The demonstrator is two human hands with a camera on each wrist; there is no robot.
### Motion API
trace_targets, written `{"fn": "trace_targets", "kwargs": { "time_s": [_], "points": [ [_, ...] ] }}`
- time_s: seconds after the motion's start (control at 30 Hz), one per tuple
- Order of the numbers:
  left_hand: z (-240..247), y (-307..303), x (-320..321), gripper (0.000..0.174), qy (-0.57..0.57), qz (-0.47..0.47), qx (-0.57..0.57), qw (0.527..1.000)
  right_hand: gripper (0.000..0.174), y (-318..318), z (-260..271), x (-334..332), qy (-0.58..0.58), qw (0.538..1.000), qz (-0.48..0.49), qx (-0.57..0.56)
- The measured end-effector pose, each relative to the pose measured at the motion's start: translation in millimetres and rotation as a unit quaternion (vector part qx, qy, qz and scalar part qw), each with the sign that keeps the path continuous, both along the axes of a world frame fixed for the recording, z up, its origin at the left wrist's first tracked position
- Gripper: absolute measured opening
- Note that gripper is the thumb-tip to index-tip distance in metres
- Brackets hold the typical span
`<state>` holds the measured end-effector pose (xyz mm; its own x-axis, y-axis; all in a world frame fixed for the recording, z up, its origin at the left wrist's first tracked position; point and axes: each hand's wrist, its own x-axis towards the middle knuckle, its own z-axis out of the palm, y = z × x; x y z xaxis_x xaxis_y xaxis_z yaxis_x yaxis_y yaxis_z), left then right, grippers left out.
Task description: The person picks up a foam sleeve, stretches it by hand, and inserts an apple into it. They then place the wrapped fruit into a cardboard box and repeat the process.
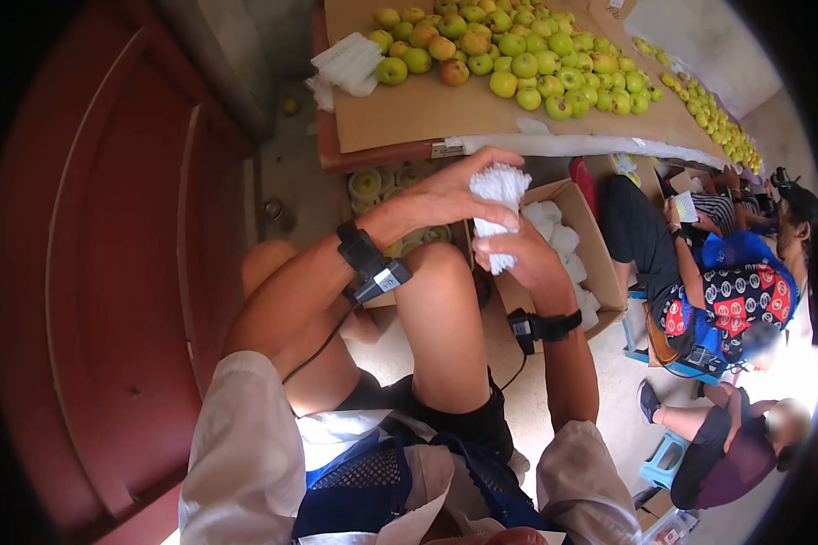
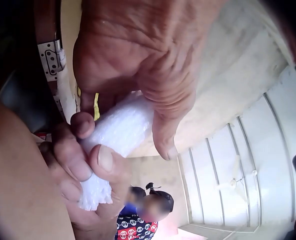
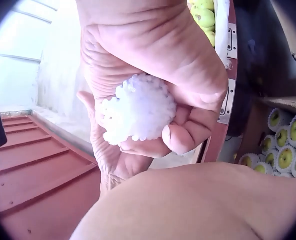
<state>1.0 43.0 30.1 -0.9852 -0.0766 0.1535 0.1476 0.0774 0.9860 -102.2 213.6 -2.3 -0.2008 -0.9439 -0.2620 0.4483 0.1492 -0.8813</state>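
Observation:
Between both hands is a white bundle of foam fruit nets [image 1: 497, 189], long and roughly round, with a bumpy end. My right hand [image 1: 529, 252] grips its lower part, thumb on one side and fingers curled round the other. At the upper end my left hand [image 1: 454, 193] spans the bundle, its forefinger over the top and its thumb stretched along the side. In the left wrist view the bundle [image 2: 123, 125] runs up into the left palm. The right wrist view looks onto its knobbly end [image 3: 140, 107], ringed by the right fingers.
Ahead stands a table [image 1: 400, 127] heaped with green-yellow apples [image 1: 527, 54]; white foam nets [image 1: 347, 65] lie on its left corner. A cardboard box [image 1: 609, 272] with white foam pieces is beyond the right hand. Netted apples [image 3: 285, 155] fill another box. People sit at right; a red door [image 1: 127, 272] is at left.

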Motion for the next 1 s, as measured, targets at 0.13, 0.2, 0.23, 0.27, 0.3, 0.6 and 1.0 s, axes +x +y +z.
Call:
{"fn": "trace_targets", "kwargs": {
  "time_s": [0.13, 0.2, 0.23, 0.27, 0.3, 0.6, 1.0],
  "points": [
    [6, 14, 10, 0.084, -0.036, -0.095, -0.078, 0.992, 0.047, 46, -6, 9, 0.044, 0.998, -0.02, 0.049],
    [-1, 15, 10, 0.082, -0.053, -0.142, -0.063, 0.986, 0.047, 84, -3, 13, 0.082, 0.99, -0.035, 0.107],
    [-3, 14, 12, 0.08, -0.062, -0.163, -0.056, 0.983, 0.046, 104, -4, 18, 0.104, 0.986, -0.041, 0.126],
    [-2, 12, 13, 0.078, -0.074, -0.167, -0.049, 0.982, 0.045, 126, -5, 23, 0.125, 0.98, -0.046, 0.147],
    [-2, 9, 13, 0.076, -0.086, -0.171, -0.042, 0.981, 0.043, 152, -8, 27, 0.08, 0.986, 0.0, 0.145],
    [12, -4, 18, 0.05, -0.097, -0.154, -0.062, 0.981, 0.045, 424, -100, 113, 0.118, 0.737, 0.352, 0.565],
    [0, -13, 20, 0.036, -0.081, -0.082, -0.055, 0.992, 0.063, 578, -37, 125, 0.601, 0.447, 0.063, 0.66]
  ]
}}
